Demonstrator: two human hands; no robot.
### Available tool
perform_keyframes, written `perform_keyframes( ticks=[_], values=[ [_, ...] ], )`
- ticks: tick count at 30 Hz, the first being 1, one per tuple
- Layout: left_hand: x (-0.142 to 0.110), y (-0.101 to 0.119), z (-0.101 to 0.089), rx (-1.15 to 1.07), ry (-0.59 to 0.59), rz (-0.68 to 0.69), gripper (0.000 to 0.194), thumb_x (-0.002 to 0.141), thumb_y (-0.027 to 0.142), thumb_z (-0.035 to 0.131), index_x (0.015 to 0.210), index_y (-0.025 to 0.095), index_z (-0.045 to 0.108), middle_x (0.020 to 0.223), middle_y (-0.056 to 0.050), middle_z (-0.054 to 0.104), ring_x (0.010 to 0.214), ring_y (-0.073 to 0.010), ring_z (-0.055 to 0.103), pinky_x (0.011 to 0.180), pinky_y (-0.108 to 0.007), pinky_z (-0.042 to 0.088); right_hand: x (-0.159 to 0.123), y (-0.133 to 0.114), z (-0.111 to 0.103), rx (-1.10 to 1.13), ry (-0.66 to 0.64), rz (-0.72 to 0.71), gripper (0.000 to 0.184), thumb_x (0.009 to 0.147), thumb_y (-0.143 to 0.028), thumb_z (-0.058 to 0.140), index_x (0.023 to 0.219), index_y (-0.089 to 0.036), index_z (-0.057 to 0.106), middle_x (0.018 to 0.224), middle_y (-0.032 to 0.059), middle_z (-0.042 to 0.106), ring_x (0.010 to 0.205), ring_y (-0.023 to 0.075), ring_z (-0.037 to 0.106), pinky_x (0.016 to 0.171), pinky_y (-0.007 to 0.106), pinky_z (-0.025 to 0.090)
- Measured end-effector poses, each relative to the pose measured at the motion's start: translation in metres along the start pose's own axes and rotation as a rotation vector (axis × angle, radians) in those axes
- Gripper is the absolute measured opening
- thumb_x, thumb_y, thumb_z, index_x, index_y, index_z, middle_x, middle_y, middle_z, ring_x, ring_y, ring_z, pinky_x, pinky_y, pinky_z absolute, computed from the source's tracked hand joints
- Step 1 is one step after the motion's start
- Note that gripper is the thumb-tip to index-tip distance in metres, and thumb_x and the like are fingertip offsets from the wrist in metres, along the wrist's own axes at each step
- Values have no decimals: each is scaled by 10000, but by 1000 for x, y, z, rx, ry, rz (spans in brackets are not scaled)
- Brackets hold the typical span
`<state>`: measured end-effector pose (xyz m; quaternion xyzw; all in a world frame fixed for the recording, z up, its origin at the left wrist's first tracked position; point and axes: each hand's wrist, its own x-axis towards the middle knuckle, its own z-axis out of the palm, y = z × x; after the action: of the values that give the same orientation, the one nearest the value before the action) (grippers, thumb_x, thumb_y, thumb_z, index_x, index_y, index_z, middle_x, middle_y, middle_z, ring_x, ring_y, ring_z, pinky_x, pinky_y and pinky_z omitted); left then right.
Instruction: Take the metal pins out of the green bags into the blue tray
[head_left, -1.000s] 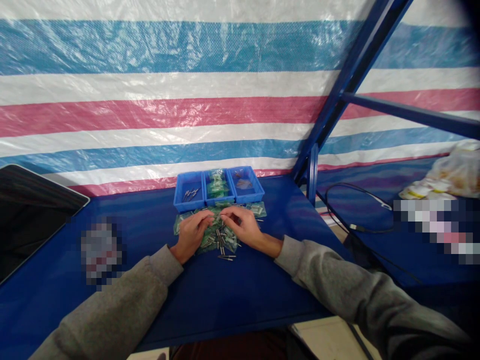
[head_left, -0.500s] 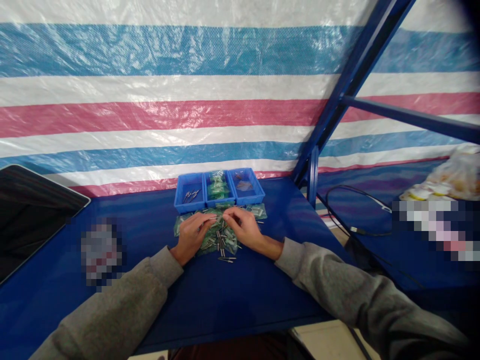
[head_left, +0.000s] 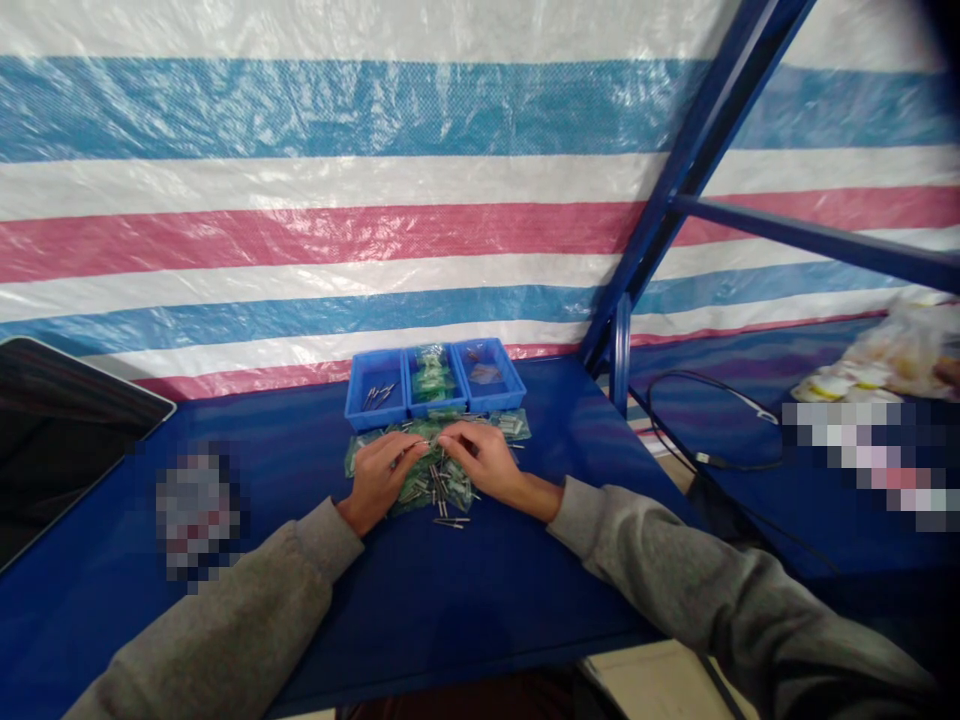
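Your left hand [head_left: 382, 475] pinches a slim metal pin [head_left: 420, 443] between thumb and fingers, just above the heap on the blue table [head_left: 450, 600]. Your right hand [head_left: 484, 462] faces it, thumb and index tips drawn close; you cannot tell whether they grip anything. Beneath and around both hands lie green bags [head_left: 517, 426] and loose pins [head_left: 439, 482], with a few more pins [head_left: 451, 522] nearer you on the bare, slightly shiny tabletop.

Behind the heap, three blue bins stand side by side: pins in the left bin [head_left: 377, 417], green bags in the middle bin [head_left: 437, 408], something small and unclear in the right bin [head_left: 496, 402].

A dark panel [head_left: 60, 450] and a pixelated item [head_left: 196, 512] are to your left. A striped sheet [head_left: 300, 235] hangs behind the table. To your right, past the blue frame [head_left: 667, 215], a black cable [head_left: 705, 376] and plastic bag [head_left: 900, 345] lie on another blue surface [head_left: 757, 510].
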<state>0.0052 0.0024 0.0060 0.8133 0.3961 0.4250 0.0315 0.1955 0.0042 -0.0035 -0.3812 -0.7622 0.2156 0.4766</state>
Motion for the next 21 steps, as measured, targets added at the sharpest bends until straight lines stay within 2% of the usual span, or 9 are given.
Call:
perform_keyframes(
  ticks=[9,13,16,21],
  values=[
    [0,3,-1,-61,17,47,183,838,232,561,988,209,665,889,-26,702,801,-129,653,768,-243,522,1,1,0,-8,-10,3,276,889,-357,466,787,-167,638,609,-3,565,541,107,486,553,218,363],
    [0,5,-3,-79,10,43,214,857,214,523,1031,204,647,991,-33,689,908,-146,645,862,-278,509,0,2,0,-42,13,34,348,892,-386,451,674,-165,609,544,-16,508,499,99,436,522,216,334],
    [0,6,-4,-67,-9,0,232,874,203,493,1060,196,632,961,-31,698,859,-132,657,833,-252,512,0,3,0,-50,31,41,391,903,-388,424,624,-160,577,531,-17,485,496,95,420,524,217,327],
    [-1,4,-2,-29,7,-16,185,873,228,504,972,178,653,883,-29,705,779,-121,659,765,-221,510,0,3,1,-32,38,31,385,909,-371,411,626,-157,559,537,-21,466,504,90,412,535,216,321]
  ],
)
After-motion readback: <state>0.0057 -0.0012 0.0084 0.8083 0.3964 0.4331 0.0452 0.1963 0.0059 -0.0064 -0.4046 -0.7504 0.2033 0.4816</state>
